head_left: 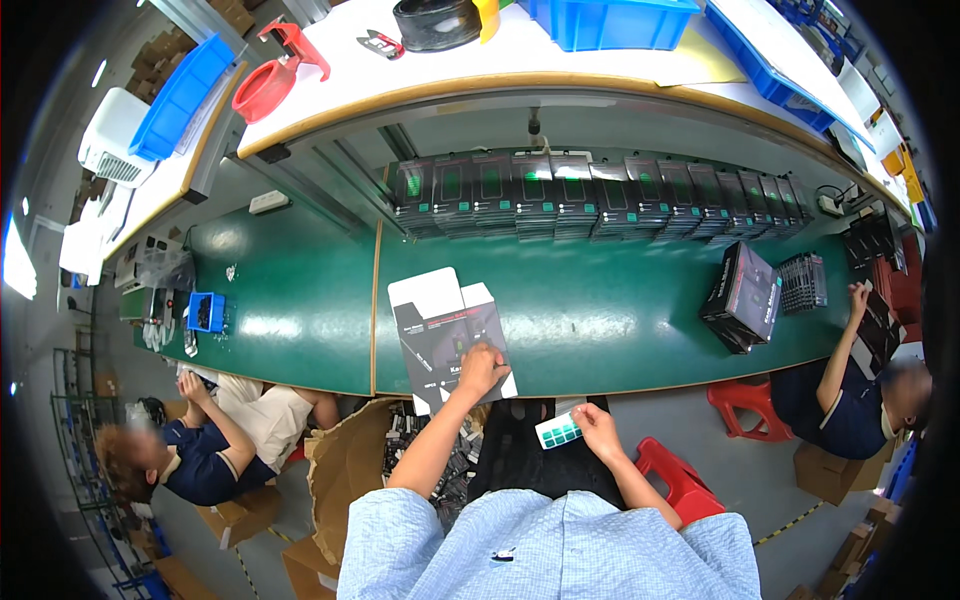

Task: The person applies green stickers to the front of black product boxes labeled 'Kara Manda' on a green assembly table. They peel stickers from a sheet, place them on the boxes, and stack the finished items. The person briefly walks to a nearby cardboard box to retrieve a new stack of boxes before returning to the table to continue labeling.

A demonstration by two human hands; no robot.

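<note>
Sticker sheet (556,432), green-and-white, is pinched in the right hand (598,432) at the near edge. Beyond, the left hand (483,370) bunches its fingers on a flat black box (440,350); whether they grip anything, I cannot tell. Stacked boxes (612,208) line the worktop's (600,300) far side.

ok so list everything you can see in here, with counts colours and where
bench: 1 run, green, across middle
near carton: 1, dark with white flaps, bench's near edge
sticker sheet: 1, white and green, just off that edge
slim boxes: many stacks, black, bench's back
right carton: 1, dark, bench's right
small bin: 1, blue, bench's left
large bins: at least 3, blue, up top
tape dispenser: 1, red, top left
stools: at least 2, red, floor
open box: 1, brown, lower left
co-workers: 2, dark-blue tops, left and right
shirt: 1, light blue, bottom
left grip: 1, bare, on near carton
right grip: 1, bare, holding sticker sheet
</note>
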